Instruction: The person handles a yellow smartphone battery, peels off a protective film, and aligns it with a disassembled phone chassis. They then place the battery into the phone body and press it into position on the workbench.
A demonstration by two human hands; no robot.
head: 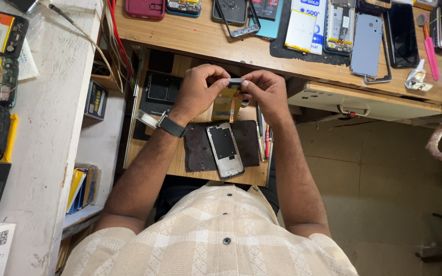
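Phone frame [224,150] lying on a dark mat [195,148], just below both hands. Left hand [198,92] and right hand [264,92] together pinch a small dark part [235,81], fingertips closed on it. Beyond them, the surface [200,38] carries phone parts.

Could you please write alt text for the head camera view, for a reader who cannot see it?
Seen from above, a person's left hand and right hand together pinch a small dark part over a pulled-out wooden tray. Below it, an opened phone frame lies on a dark mat, and phone parts cover the wooden bench beyond.
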